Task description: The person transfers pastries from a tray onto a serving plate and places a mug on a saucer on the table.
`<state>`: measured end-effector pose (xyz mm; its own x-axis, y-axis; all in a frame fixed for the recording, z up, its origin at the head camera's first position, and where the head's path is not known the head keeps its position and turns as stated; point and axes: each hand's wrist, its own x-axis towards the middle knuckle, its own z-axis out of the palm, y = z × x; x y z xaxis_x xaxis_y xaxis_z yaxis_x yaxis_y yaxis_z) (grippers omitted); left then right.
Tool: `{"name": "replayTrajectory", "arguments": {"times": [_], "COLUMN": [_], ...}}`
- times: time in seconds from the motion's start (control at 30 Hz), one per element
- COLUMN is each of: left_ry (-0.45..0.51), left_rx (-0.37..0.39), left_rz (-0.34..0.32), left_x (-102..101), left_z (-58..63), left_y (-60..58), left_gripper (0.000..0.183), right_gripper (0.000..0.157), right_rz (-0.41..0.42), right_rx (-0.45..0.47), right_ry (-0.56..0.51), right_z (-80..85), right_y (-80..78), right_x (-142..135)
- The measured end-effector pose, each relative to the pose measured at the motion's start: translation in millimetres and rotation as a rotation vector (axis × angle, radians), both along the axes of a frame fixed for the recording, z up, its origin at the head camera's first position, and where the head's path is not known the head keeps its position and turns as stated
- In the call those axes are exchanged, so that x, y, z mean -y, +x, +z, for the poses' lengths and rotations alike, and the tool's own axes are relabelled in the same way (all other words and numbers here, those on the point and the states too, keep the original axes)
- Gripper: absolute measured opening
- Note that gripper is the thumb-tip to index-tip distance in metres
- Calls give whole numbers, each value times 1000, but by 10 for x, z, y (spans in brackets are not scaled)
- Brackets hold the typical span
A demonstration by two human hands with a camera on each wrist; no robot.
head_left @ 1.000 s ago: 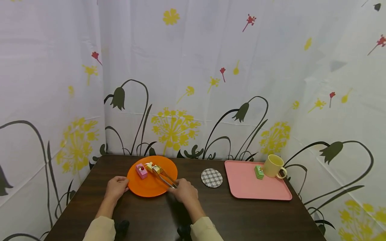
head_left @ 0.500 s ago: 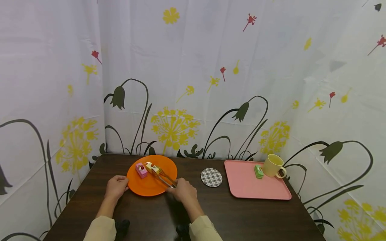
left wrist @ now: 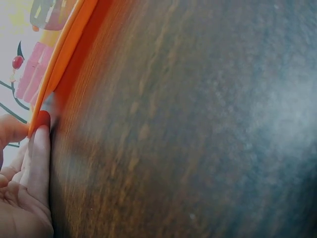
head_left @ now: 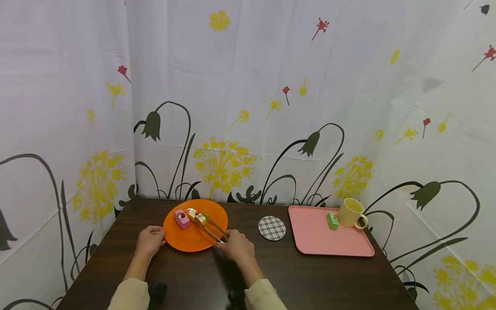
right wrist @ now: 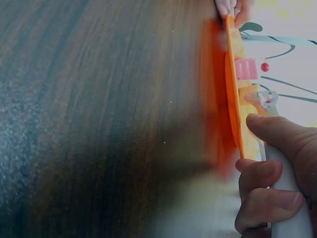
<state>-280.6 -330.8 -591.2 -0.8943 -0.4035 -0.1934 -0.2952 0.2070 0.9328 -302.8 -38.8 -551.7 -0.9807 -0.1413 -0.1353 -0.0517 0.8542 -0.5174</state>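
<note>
My left hand (head_left: 148,242) pinches the near-left rim of an orange plate (head_left: 186,242); in the left wrist view the thumb lies over the rim and fingers (left wrist: 39,161) lie beneath it. On the plate a pink toy cake slice (head_left: 181,219) sits left of a yellow toy cake slice (head_left: 196,215), each with a red cherry on top. At the plate's right edge my right hand (head_left: 238,247) grips a pair of tongs (head_left: 212,234). Their tips reach the yellow slice. The right wrist view shows my fingers curled round the tongs' pale handle (right wrist: 291,215).
Right of the plate lies a round checked coaster (head_left: 272,228). Farther right is a pink tray (head_left: 329,246) bearing a green toy cake slice (head_left: 332,221) and a yellow mug (head_left: 351,212). A flowered curtain (head_left: 248,86) hangs behind the dark wooden table (head_left: 317,280).
</note>
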Motion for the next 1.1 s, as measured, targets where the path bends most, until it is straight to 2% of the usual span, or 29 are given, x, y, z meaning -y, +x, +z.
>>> {"name": "replayTrajectory", "arguments": {"times": [0.3,0.53,0.63,0.67,0.7,0.87,0.9,1.1], "left_ry": [-2,1,-2,-2,-3,-6,-8,1], "left_rx": [21,0,-10,-9,-9,-6,-6,-9], "left_rz": [6,-3,-2,-2,-3,2,5,2], "left_x": [-24,-7,4,5,4,-6,-9,-5], "left_z": [0,-26,-21,-17,-10,-3,-4,-11], "left_y": [-9,-13,-7,-7,-6,-12,-13,-14], "left_gripper": [46,44,44,43,44,44,44,44], "right_gripper": [49,53,53,53,52,46,46,48], "right_rz": [2,7,12,19,20,-4,-13,-15], "right_rx": [-11,-6,-33,-67,-81,-100,-86,-99], "right_ry": [-33,-65,-89,-96,-107,-179,-188,-193], "right_z": [7,35,3,-73,-82,-121,-56,-46], "right_y": [6,111,155,142,159,228,274,380], "right_x": [-61,-207,-287,-323,-352,-480,-501,-701]}}
